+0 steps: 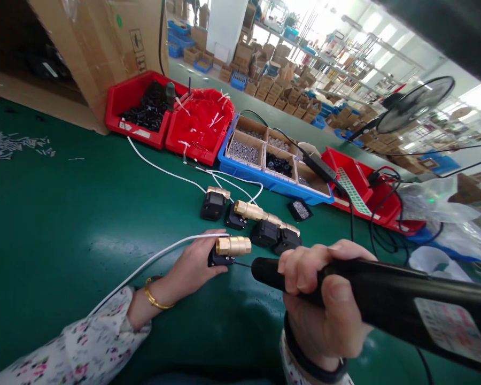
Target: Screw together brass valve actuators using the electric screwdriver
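Brass fitting point(233, 245) on a small black block sits at centre frame, pinned to the green table point(64, 224) by the left hand point(192, 267), fingers curled round it. Right hand point(324, 305) is wrapped tight on a black power screwdriver point(385, 294), tip at the block. Four similar pieces point(250, 222) lie just behind; finished or waiting, hard to tell. Screw itself is hidden, screwdriver cut off lower right.

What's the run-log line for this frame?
left hand: holds brass valve unit on green table | right hand: grips electric screwdriver, bit at unit | nearby: more valve units
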Demonstrator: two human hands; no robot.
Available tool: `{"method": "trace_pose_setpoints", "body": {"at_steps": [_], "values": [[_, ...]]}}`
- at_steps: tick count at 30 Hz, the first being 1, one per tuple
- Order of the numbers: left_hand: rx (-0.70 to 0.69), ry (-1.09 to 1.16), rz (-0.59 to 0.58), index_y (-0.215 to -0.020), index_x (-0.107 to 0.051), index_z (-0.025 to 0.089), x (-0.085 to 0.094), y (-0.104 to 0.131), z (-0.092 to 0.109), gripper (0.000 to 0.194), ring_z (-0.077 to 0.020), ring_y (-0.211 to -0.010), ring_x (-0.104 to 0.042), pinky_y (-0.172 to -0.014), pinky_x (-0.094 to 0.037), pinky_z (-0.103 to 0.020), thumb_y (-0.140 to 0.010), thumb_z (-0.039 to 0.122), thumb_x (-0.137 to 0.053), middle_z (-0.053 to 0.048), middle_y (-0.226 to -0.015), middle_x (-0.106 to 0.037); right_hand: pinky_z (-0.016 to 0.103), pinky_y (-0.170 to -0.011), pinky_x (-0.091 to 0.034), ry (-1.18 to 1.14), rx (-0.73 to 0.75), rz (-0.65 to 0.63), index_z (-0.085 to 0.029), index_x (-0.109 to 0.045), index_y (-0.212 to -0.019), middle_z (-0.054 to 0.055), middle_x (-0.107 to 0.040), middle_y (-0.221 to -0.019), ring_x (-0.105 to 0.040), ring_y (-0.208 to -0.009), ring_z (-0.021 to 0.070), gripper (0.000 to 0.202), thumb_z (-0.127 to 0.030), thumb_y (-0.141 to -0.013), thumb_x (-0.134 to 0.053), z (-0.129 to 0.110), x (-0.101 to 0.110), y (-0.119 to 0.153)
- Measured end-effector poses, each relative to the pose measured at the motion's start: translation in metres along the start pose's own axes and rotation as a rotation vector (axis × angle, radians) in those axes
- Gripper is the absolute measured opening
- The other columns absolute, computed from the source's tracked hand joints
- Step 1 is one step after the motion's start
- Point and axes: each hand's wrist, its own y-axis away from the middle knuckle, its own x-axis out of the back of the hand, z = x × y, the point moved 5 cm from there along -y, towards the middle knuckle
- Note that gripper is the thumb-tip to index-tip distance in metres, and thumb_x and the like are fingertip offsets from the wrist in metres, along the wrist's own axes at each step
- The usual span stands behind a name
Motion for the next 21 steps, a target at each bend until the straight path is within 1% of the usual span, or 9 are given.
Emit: {"method": "trace_pose_setpoints", "body": {"at_steps": [7, 12, 16, 21], "values": [[-0.013, -0.002, 0.003, -0.124, -0.050, 0.022, 0.000, -0.001, -0.001, 0.066, -0.0250, -0.124, -0.048, -0.108, -0.039, -0.044, -0.065, 0.014, -0.080, -0.007, -0.132, -0.053, 0.025, -0.051, -0.041, -0.003, 0.011, -0.022, -0.018, -0.048, -0.100, -0.007, -0.048, -0.057, -0.043, -0.045, 0.0085, 0.022, -0.028, -0.086, -0.062, 0.004, 0.001, -0.001], [-0.028, -0.028, 0.002, -0.125, -0.048, 0.023, -0.001, 0.000, -0.002, 0.071, -0.0237, -0.125, -0.047, -0.108, -0.038, -0.042, -0.063, 0.015, -0.082, -0.005, -0.133, -0.052, 0.025, -0.050, -0.040, -0.007, -0.001, -0.061, -0.018, -0.047, -0.101, -0.007, -0.048, -0.058, -0.043, -0.046, 0.0087, 0.021, -0.024, -0.086, -0.060, 0.004, -0.003, -0.003], [-0.025, -0.040, 0.010, -0.124, -0.048, 0.022, 0.000, 0.001, 0.001, 0.071, -0.0231, -0.125, -0.047, -0.108, -0.039, -0.041, -0.063, 0.015, -0.082, -0.006, -0.132, -0.053, 0.026, -0.050, -0.041, 0.012, -0.020, -0.103, -0.017, -0.047, -0.102, -0.006, -0.049, -0.059, -0.045, -0.047, 0.0091, 0.022, -0.024, -0.085, -0.060, 0.004, -0.008, -0.005], [-0.011, -0.057, 0.018, -0.126, -0.045, 0.020, 0.002, 0.000, 0.004, 0.072, -0.0226, -0.123, -0.048, -0.108, -0.040, -0.040, -0.065, 0.015, -0.081, -0.007, -0.131, -0.053, 0.026, -0.049, -0.040, 0.030, -0.031, -0.151, -0.017, -0.047, -0.092, -0.006, -0.049, -0.058, -0.044, -0.046, 0.0088, 0.016, -0.023, -0.085, -0.060, 0.006, -0.016, -0.013]]}}
